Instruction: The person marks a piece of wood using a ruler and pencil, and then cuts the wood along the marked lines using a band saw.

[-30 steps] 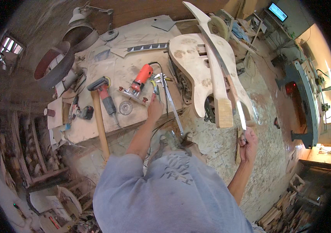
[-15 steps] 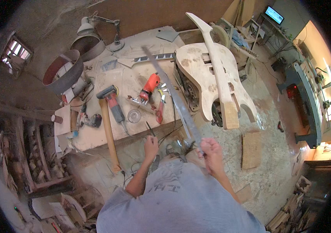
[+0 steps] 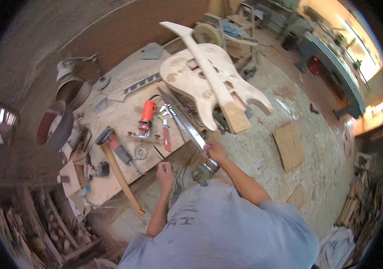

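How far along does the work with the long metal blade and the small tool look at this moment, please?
Done: the unfinished guitar body lies shaped on the workbench. In hand: the right hand grips the long metal blade; the left hand holds a thin dark tool. Left: tool and blade look apart.

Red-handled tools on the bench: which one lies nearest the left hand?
The small red-handled pliers, just above the left hand. The orange-red router sits farther up, and the hammer lies off to the left.
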The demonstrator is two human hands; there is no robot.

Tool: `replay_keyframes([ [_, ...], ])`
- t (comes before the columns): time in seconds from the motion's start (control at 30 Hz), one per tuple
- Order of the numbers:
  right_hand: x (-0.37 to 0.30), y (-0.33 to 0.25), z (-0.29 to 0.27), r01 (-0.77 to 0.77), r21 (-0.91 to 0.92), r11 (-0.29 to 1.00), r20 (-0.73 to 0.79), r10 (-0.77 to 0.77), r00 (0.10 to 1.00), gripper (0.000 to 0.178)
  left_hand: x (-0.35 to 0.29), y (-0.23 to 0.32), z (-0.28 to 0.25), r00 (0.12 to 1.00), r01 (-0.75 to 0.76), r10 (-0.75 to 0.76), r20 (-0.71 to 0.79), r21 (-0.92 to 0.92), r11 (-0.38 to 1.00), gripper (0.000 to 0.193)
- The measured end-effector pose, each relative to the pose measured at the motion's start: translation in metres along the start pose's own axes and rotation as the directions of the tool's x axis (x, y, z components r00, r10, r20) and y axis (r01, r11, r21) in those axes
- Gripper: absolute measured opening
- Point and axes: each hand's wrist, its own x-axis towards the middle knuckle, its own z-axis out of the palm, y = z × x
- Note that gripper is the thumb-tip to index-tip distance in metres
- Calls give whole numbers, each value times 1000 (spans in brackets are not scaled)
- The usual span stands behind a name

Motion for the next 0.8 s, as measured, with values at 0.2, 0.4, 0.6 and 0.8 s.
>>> replay_keyframes([
  [0.2,-62,-53,-18,302,-458,836,188,-241,952,51,-16,97,17,976,-91,115,184,-134,987,22],
  [0.4,-166,-148,-21,276,-65,959,180,-260,949,40,-40,165,26,611,-644,585,534,-95,759,14],
  [0.6,-199,-193,-64,519,-282,806,47,-529,847,32,-44,209,40,539,-587,691,482,-373,718,13],
  [0.8,-183,-248,-82,463,-767,444,-163,-833,529,46,-14,217,56,831,-118,334,445,-445,888,18],
])
